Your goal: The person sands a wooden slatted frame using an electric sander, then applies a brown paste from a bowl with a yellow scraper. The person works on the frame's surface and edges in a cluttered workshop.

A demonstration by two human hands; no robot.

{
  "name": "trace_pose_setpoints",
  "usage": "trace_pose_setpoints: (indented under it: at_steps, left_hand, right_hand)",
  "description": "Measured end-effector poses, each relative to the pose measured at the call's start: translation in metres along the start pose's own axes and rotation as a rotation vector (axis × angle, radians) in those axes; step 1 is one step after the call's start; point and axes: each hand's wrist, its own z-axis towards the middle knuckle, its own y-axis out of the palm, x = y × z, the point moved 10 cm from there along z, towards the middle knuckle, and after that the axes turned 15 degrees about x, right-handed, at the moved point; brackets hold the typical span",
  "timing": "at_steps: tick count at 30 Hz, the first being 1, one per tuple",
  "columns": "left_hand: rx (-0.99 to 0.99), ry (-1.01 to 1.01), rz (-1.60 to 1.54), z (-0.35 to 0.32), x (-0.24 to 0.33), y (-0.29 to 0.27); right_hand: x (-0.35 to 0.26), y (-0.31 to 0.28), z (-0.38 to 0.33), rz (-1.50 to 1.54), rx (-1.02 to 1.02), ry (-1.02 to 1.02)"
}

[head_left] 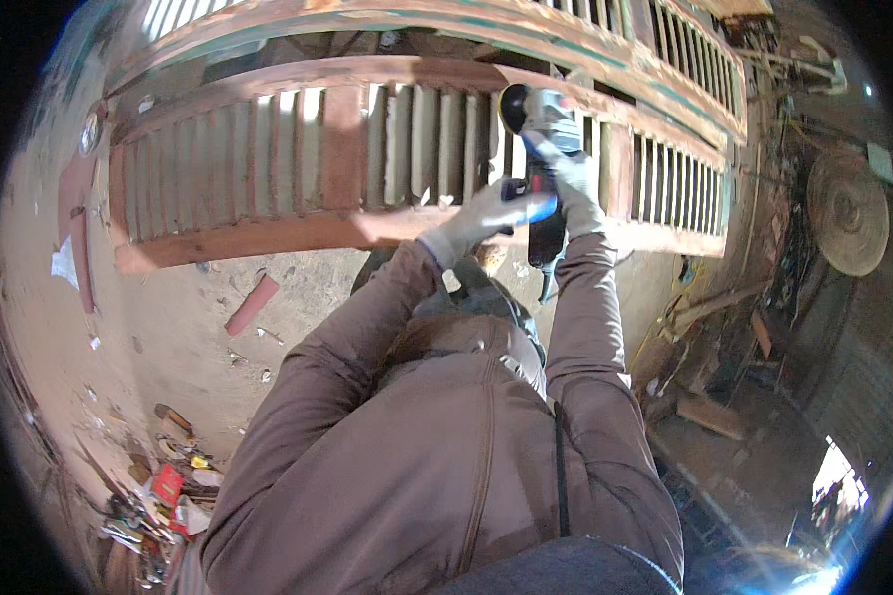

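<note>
Both gloved hands are wrapped tight on the grinder (541, 169); left hand (486, 213) grips the side handle, right hand (574, 183) clamps the body. Its disc sits against the shutter (347, 159) slats, up by the top rail; wood scraps (253, 302) lie on the floor.

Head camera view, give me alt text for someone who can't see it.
Two gloved hands, the left hand and the right hand, grip an angle grinder against a slatted wooden shutter frame lying across a dusty workshop. The person's brown jacket fills the foreground, with scattered tools on the floor at lower left.
</note>
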Motion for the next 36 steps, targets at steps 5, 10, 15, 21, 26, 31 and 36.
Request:
trace_pose_setpoints:
  at_steps: [5, 10, 15, 21, 26, 31, 36]
  left_hand:
    - [-0.551, -0.175, 0.537, -0.103, -0.07, 0.122]
    - [-0.631, -0.008, 0.93, -0.079, -0.112, 0.211]
    - [-0.628, 0.381, 0.837, -0.024, -0.202, 0.358]
    - [-0.611, 0.304, 1.542, 0.011, -0.263, 0.398]
    - [-0.275, 0.417, 1.578, 0.009, -0.232, 0.304]
    - [0.658, 0.307, 1.282, -0.063, -0.178, 0.147]
    - [1.305, 0.113, 0.659, -0.106, -0.19, 0.103]
  right_hand:
    - [0.056, -0.12, 0.001, 0.39, 0.008, 0.29]
    - [0.069, -0.254, 0.018, 0.839, -0.029, 0.295]
    - [0.12, -0.439, 0.034, 0.82, 0.22, 0.061]
    - [0.167, -0.554, 0.035, 0.454, 0.384, -0.032]
    - [0.225, -0.547, 0.066, 0.524, 0.197, 0.161]
    - [0.203, -0.473, 0.107, 0.466, -0.106, 0.183]
    - [0.139, -0.429, 0.136, 0.433, -0.24, 0.017]
